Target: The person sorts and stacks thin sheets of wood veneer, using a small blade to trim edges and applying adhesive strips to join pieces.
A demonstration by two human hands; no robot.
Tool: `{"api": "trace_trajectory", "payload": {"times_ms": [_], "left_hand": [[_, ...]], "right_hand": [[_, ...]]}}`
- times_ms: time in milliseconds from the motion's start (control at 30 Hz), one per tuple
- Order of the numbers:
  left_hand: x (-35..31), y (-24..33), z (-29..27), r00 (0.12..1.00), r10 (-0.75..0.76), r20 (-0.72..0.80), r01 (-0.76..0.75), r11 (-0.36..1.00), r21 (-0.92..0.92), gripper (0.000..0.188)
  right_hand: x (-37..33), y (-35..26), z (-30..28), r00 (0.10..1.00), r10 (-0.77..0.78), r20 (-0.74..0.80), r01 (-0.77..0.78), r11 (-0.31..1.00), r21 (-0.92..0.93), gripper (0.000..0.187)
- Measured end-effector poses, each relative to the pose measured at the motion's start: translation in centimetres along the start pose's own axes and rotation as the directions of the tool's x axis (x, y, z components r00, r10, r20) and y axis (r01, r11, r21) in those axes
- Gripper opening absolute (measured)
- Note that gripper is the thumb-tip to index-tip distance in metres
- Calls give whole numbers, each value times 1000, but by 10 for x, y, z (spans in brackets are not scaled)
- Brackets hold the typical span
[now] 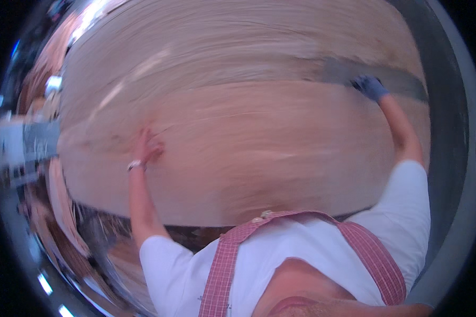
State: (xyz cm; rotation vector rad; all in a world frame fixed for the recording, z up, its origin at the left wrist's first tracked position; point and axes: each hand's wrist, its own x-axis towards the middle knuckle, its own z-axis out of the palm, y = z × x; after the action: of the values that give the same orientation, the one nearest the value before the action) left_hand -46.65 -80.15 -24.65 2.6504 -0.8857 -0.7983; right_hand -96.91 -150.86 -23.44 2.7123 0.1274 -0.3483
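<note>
A broad sheet of wood veneer (238, 137), pinkish-tan with wavy grain, spreads in front of me. My left hand (149, 148) is bare, with a pale band at the wrist. Its fingers are apart and rest on or just above the veneer's left part. My right hand (371, 87) wears a blue-grey glove and reaches to the far right. It is at the edge of a dark grey strip (399, 82) that shows between veneer areas. The glove's fingertips look dark and blurred; whether they hold anything cannot be made out.
Another brownish veneer area (248, 37) lies beyond the first. A grey surface (444, 105) borders the right side. Stacked wood sheets (66, 206) and a light grey machine part (29, 142) stand at the left. Below the near edge more wood pieces show, dimly.
</note>
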Motion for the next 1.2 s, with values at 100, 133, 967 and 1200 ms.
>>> {"api": "trace_trajectory", "payload": {"times_ms": [100,133,967,1200], "left_hand": [[-38,-61,24,971,48,-232,9,971,237,99],[-42,-79,29,967,57,-248,-6,979,201,101],[-130,-42,49,750,-546,-373,554,827,-97,124],[-128,-41,42,761,-548,-347,555,827,-89,124]], "right_hand": [[147,-102,-110,982,159,-101,-103,904,416,24],[193,-142,-155,956,121,-267,41,847,530,20],[394,-285,-416,628,304,-716,217,816,536,15],[158,4,-308,368,908,-199,24,205,979,23]]}}
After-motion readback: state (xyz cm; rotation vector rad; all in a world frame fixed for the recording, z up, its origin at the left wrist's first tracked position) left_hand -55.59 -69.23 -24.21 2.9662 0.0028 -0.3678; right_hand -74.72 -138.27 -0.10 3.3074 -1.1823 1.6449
